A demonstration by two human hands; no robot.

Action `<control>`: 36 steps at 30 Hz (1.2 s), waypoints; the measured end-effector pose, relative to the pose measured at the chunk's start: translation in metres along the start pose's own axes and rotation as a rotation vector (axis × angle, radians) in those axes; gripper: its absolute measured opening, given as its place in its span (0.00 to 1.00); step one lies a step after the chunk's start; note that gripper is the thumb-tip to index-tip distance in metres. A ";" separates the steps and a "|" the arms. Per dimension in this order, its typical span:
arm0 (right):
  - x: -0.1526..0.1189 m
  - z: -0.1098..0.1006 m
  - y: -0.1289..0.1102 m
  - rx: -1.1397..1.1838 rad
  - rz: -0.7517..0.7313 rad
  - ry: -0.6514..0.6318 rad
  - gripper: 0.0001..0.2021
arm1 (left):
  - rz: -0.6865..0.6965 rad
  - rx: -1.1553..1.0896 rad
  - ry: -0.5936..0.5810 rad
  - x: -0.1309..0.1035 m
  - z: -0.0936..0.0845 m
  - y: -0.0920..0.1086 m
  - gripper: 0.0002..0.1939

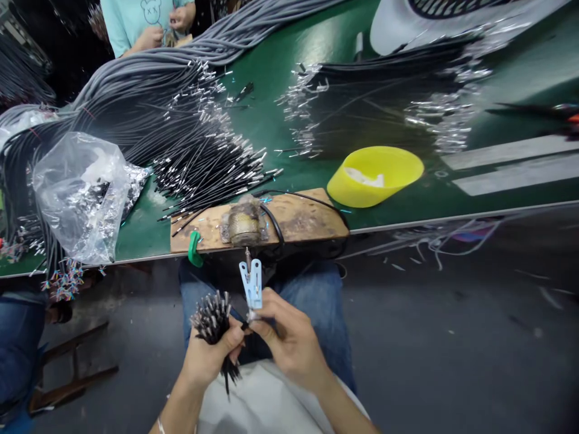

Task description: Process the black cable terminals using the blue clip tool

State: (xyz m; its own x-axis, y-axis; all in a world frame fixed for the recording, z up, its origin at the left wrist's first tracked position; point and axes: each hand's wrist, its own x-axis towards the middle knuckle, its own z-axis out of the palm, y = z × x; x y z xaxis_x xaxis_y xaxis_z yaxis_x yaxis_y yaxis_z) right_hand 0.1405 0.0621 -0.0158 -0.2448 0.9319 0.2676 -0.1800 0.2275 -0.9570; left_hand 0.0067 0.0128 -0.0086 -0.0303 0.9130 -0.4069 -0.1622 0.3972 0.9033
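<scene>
My left hand (205,358) is wrapped round a bundle of short black cables (213,316) with silvery ends pointing up. Pinched in my right hand (294,340) is one black cable (245,326), held by its silvery end, partly hidden by the fingers. Just above those fingertips is a light blue clothespin (251,284), clipped on a thin metal rod (248,256). That rod sticks out towards me below a taped, brownish round holder (245,222) on a wooden board (307,214). Both hands are over my lap, close together, in front of the table edge.
A green clamp (195,248) grips the board's left end. On the green table (257,120) lie piles of cables (217,175), a clear plastic bag (81,193), a yellow cup on its side (375,178) and a white-rimmed fan (389,27). Another person (149,27) works across the table.
</scene>
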 end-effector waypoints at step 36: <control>0.015 -0.009 0.009 0.512 0.463 0.058 0.25 | 0.104 0.134 0.166 -0.002 0.006 0.020 0.08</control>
State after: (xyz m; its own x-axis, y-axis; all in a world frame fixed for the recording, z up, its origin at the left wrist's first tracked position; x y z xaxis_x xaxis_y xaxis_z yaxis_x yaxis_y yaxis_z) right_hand 0.1436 0.0806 -0.0216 -0.3565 0.9176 -0.1758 -0.4996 -0.3462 -0.7941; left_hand 0.0096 0.0195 0.0111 -0.2039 0.9260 -0.3177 -0.0174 0.3210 0.9469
